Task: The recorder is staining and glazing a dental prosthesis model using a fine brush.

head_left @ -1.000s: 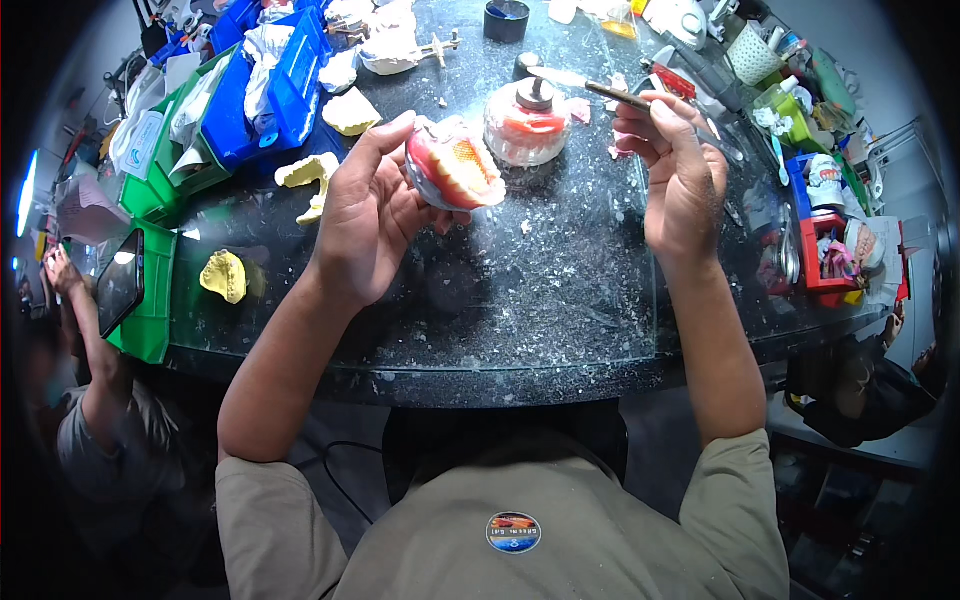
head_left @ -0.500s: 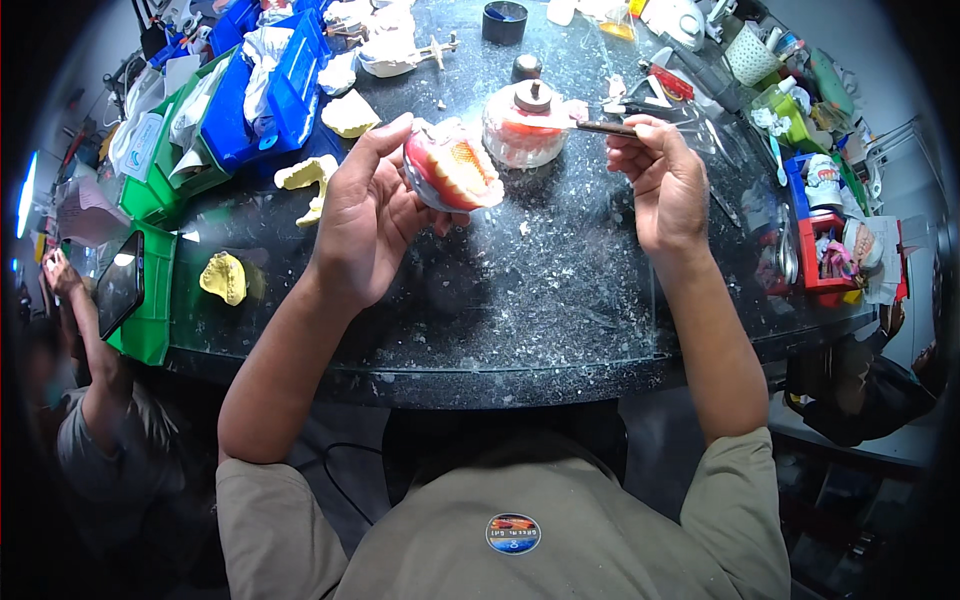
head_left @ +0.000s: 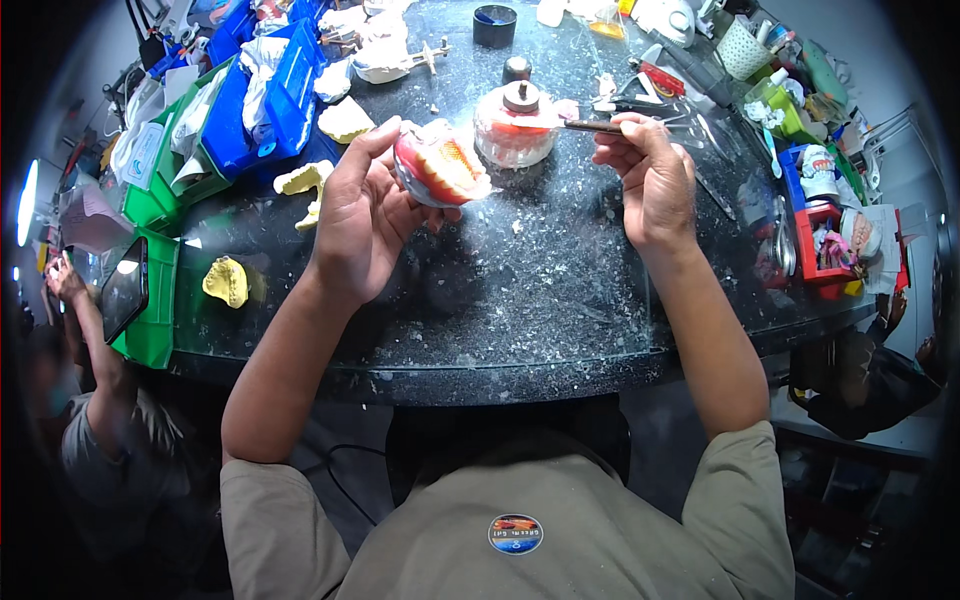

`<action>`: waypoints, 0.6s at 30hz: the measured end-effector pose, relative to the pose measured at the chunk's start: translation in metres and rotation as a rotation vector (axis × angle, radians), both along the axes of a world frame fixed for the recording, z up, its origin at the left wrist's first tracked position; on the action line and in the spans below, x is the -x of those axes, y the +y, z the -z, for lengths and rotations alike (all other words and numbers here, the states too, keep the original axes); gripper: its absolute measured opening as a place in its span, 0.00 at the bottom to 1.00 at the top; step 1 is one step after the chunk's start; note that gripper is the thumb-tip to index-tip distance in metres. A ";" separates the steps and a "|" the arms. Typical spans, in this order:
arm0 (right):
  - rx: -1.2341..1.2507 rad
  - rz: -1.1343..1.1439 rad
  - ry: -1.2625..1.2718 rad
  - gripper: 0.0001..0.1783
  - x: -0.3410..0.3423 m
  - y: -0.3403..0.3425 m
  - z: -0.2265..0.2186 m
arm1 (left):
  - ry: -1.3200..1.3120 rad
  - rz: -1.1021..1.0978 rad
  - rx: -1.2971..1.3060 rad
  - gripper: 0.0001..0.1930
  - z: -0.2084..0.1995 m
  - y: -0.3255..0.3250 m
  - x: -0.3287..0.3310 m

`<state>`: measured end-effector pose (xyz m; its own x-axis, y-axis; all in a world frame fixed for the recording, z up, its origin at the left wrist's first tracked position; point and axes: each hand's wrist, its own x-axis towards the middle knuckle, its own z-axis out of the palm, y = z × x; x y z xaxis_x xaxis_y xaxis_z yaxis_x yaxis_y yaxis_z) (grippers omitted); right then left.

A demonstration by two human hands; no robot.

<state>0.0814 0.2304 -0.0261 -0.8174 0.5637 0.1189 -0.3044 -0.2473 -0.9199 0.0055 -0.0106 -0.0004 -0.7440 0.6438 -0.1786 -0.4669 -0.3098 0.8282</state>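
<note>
Dark, glossy table (head_left: 520, 320), flecked with pale debris, its near edge curving before me. At its left, blue bin (head_left: 302, 105) and green bin (head_left: 160, 320), a phone (head_left: 125, 290) leaning on the latter; at right, red box (head_left: 814, 250). Beyond the left edge, another person in a grey shirt (head_left: 125, 445). Centrally, a squat glass lamp (head_left: 513, 147) with metal cap. My left hand (head_left: 375, 195), raised above the table, clasps the dental model (head_left: 435, 165) between thumb and fingers, left of the lamp, teeth and red base exposed. My right hand (head_left: 650, 180), fingers curled, pinches the dark-handled tool (head_left: 592, 126), directed leftward; whether its tip touches the lamp, I cannot tell.
</note>
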 end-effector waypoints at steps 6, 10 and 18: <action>0.018 -0.019 0.005 0.09 0.000 -0.001 0.000 | 0.029 0.008 -0.035 0.27 0.001 -0.002 0.002; 0.047 -0.016 0.023 0.10 -0.001 0.001 0.001 | 0.020 0.096 -0.065 0.27 0.006 -0.008 0.007; 0.015 0.003 0.024 0.10 -0.001 0.000 0.000 | 0.017 0.080 -0.041 0.29 0.006 -0.008 0.007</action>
<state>0.0827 0.2301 -0.0259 -0.8130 0.5676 0.1300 -0.3270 -0.2603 -0.9085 -0.0011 -0.0181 -0.0062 -0.6930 0.7075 -0.1386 -0.4772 -0.3060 0.8238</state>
